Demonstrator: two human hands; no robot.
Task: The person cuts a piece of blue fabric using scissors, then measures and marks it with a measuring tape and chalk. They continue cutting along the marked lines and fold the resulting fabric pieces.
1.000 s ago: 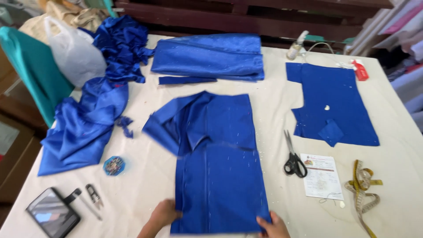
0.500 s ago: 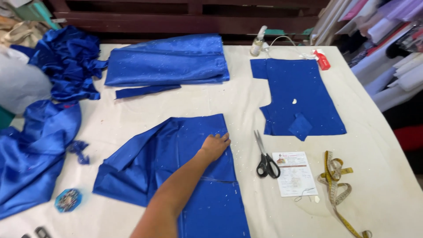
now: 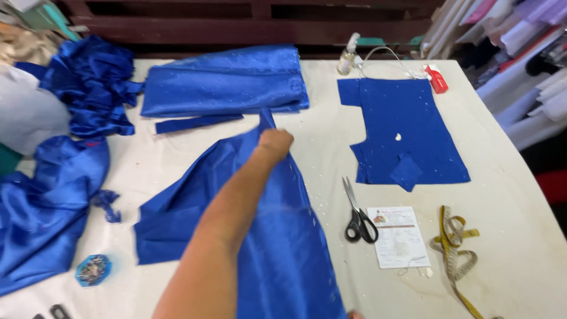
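My left hand [image 3: 275,142] reaches forward over the table and is closed on the top edge of a blue satin fabric piece [image 3: 277,248], pulling that edge up into a peak. The rest of the piece drapes down toward me, with a folded flap spreading to the left. Only a sliver of my right hand [image 3: 354,315] shows at the bottom edge, beside the fabric's right border; its fingers are hidden.
On the white table [image 3: 508,195] lie black scissors [image 3: 358,212], a paper card [image 3: 397,236], a yellow measuring tape [image 3: 455,248], a flat cut blue piece [image 3: 401,133], folded blue fabric [image 3: 224,82], a fabric heap [image 3: 53,195], a pin tin [image 3: 93,270] and a spray bottle [image 3: 348,54].
My left hand went from the fabric's near edge to its far edge, gripped it and lifted it. The camera view shifted right and closer.
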